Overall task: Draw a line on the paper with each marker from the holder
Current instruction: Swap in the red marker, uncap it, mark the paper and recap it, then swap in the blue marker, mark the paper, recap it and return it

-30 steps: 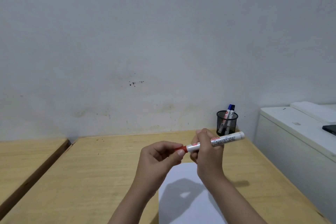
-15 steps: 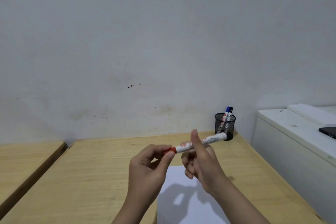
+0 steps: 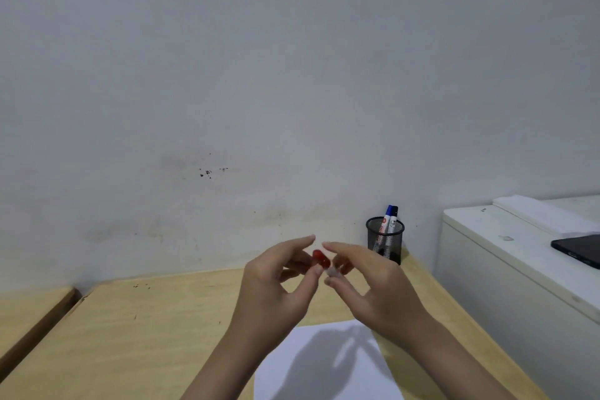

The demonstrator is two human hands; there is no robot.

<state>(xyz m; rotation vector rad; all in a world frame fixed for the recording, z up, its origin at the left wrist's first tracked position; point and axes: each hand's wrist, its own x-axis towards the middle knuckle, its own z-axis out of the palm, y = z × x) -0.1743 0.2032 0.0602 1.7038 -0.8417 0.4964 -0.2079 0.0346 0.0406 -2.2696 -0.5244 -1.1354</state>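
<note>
Both my hands are raised over the wooden desk [image 3: 146, 328], holding a white marker with a red cap [image 3: 321, 258]. My left hand [image 3: 279, 289] pinches the red cap between thumb and fingers. My right hand [image 3: 367, 282] grips the white barrel [image 3: 332, 271], most of which is hidden behind its fingers. The marker points roughly toward me, so it looks short. A white sheet of paper [image 3: 324, 364] lies on the desk below my hands, under their shadow. A black mesh holder [image 3: 385, 240] stands at the back right with two markers [image 3: 389, 217] in it.
A white cabinet [image 3: 519, 269] stands right of the desk, with a dark phone or tablet [image 3: 578, 250] on top. A second wooden desk [image 3: 29, 312] sits at the left across a narrow gap. The grey wall runs close behind.
The marker has turned from lying sideways to pointing toward me. My right hand has shifted its grip along the barrel and both hands have dropped a little lower in the view.
</note>
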